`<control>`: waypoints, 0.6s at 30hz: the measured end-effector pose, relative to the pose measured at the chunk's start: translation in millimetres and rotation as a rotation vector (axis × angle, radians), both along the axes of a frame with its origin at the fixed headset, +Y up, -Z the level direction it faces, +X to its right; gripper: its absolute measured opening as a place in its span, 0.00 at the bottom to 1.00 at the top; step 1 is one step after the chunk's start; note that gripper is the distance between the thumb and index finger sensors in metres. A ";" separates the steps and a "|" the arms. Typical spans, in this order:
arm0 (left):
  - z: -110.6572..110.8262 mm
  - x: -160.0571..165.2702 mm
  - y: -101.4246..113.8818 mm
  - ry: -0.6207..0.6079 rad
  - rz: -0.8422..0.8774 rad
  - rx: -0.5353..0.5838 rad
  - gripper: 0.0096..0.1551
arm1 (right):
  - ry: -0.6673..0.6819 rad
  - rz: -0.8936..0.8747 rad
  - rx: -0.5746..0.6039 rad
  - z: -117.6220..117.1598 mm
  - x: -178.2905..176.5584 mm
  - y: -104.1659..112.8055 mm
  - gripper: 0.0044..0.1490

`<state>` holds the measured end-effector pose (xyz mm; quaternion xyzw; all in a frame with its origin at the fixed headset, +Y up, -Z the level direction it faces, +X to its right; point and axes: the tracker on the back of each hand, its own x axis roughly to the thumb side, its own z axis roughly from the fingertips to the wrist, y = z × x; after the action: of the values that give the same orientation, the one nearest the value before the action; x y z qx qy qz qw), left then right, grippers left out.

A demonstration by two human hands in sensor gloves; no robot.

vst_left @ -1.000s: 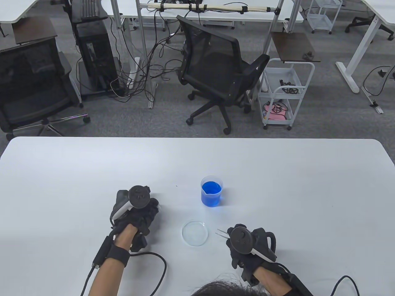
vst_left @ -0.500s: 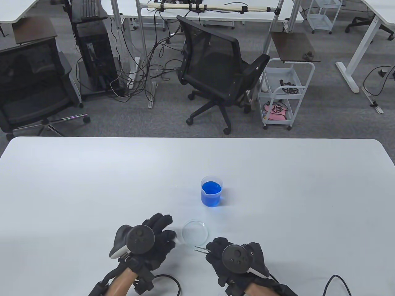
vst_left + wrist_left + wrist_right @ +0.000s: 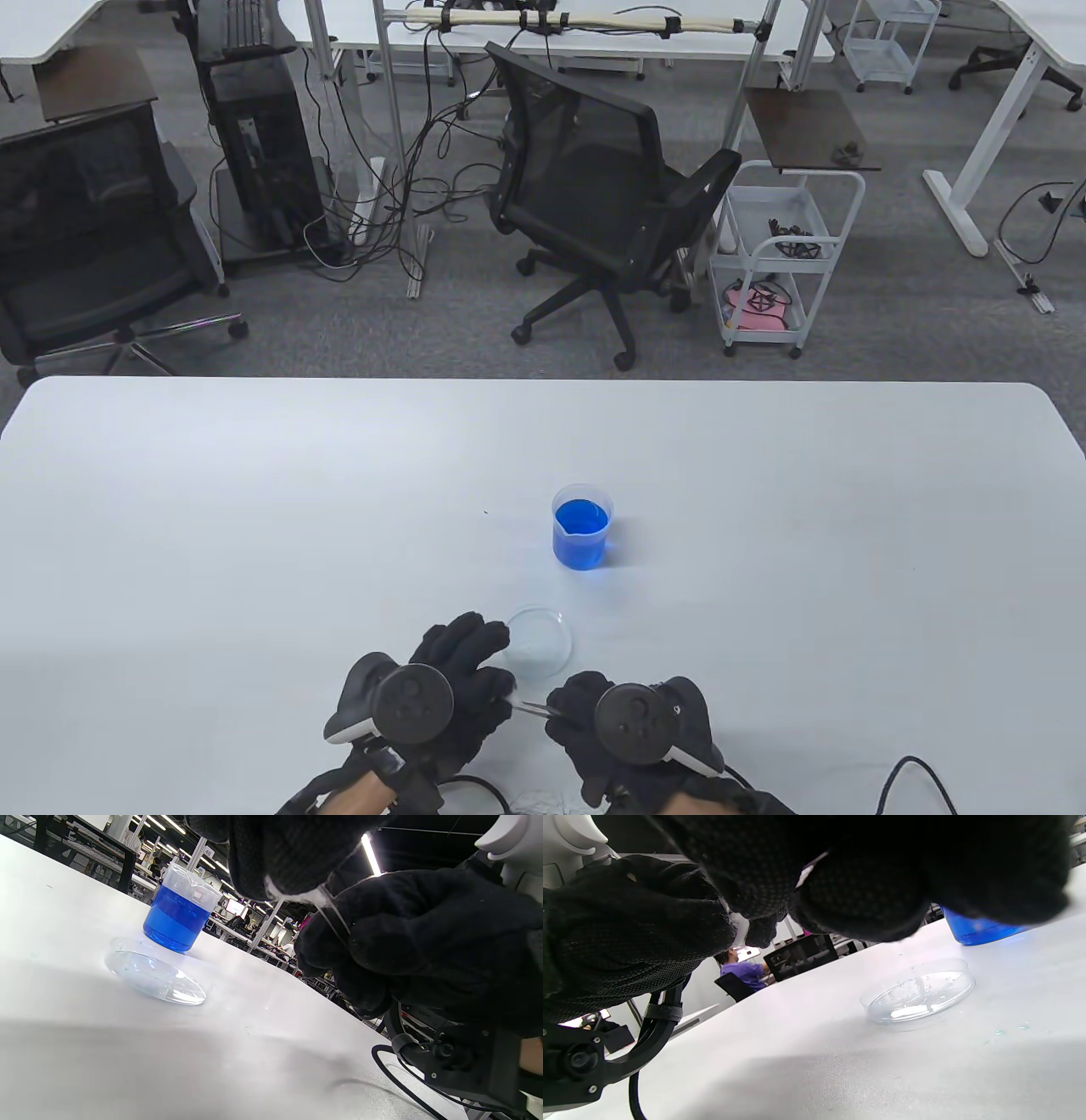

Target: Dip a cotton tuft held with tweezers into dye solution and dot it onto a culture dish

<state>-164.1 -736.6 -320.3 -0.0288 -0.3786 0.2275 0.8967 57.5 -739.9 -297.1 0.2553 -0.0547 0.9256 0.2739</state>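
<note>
A clear beaker of blue dye (image 3: 582, 526) stands mid-table, and it also shows in the left wrist view (image 3: 182, 916). An empty clear culture dish (image 3: 543, 638) lies just in front of it. My right hand (image 3: 567, 710) grips thin metal tweezers (image 3: 530, 706) that point left. My left hand (image 3: 499, 684) pinches a white cotton tuft (image 3: 297, 895) at the tweezers' tips (image 3: 336, 916). Both hands meet just in front of the dish, above the table. The tuft is hidden in the table view.
The white table (image 3: 254, 509) stretches wide on both sides. Glove cables (image 3: 899, 768) trail at the near edge. A few faint blue specks (image 3: 1009, 1029) lie on the table near the dish. Office chairs and a cart stand beyond the far edge.
My left hand moved right and toward the near edge, and its fingers closed in on the tweezers. My right hand moved left with the tweezers until the tips met the left fingers.
</note>
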 end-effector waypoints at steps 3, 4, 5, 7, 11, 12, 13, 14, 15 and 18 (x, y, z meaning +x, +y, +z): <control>-1.0 -1.0 -0.2 0.000 0.023 -0.001 0.22 | -0.018 -0.011 0.021 -0.2 1.5 0.8 0.23; -0.6 -1.2 0.1 -0.001 0.034 -0.007 0.22 | -0.017 -0.016 0.022 -0.2 1.6 1.0 0.23; 0.0 -1.3 0.3 0.002 0.042 -0.008 0.22 | -0.016 -0.014 0.021 -0.2 1.9 1.3 0.22; -0.1 -2.1 0.6 0.011 0.051 -0.006 0.21 | -0.022 -0.020 0.036 0.0 3.0 2.2 0.25; -1.3 -3.6 -0.9 0.019 0.095 -0.037 0.21 | -0.020 -0.023 0.046 1.2 3.2 1.5 0.24; -1.1 -4.3 -1.4 0.016 0.095 -0.053 0.21 | -0.016 -0.023 0.045 1.4 3.0 1.5 0.24; -1.0 -4.8 -1.6 0.017 0.103 -0.048 0.20 | -0.014 -0.022 0.041 1.4 2.8 1.3 0.24; -1.2 -5.3 -1.3 0.018 0.106 -0.047 0.20 | -0.011 -0.023 0.040 1.8 2.6 1.4 0.24; -1.6 -5.6 -1.3 0.015 0.105 -0.056 0.20 | -0.008 -0.024 0.039 1.9 2.7 1.5 0.24; -2.3 -8.6 -0.4 0.025 0.121 -0.065 0.20 | -0.009 -0.036 0.039 1.8 3.6 1.4 0.24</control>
<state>-172.7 -737.1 -322.6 -0.0320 -0.3607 0.2935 0.8847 61.1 -738.5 -295.3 0.2553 -0.0788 0.9205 0.2851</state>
